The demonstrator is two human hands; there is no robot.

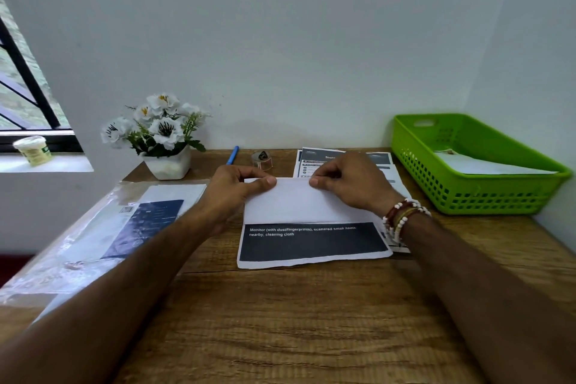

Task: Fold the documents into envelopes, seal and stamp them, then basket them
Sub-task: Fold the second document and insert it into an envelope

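A printed document [311, 227] lies on the wooden desk [296, 321], its top part folded down so the white back shows above a dark band of text. My left hand [237, 187] pinches the fold's top edge at the left. My right hand [346, 184], with beaded bracelets at the wrist, pinches the same edge at the right. More printed documents [321, 159] are stacked behind and under it. A green basket [467, 196] stands at the far right with a white envelope [486, 165] inside.
A clear plastic sleeve with white envelopes and a dark blue sheet [124, 221] lies at the left. A white flower pot [168, 162], a blue pen [232, 155] and a small tape roll [261, 159] stand by the back wall. A jar [32, 150] sits on the windowsill.
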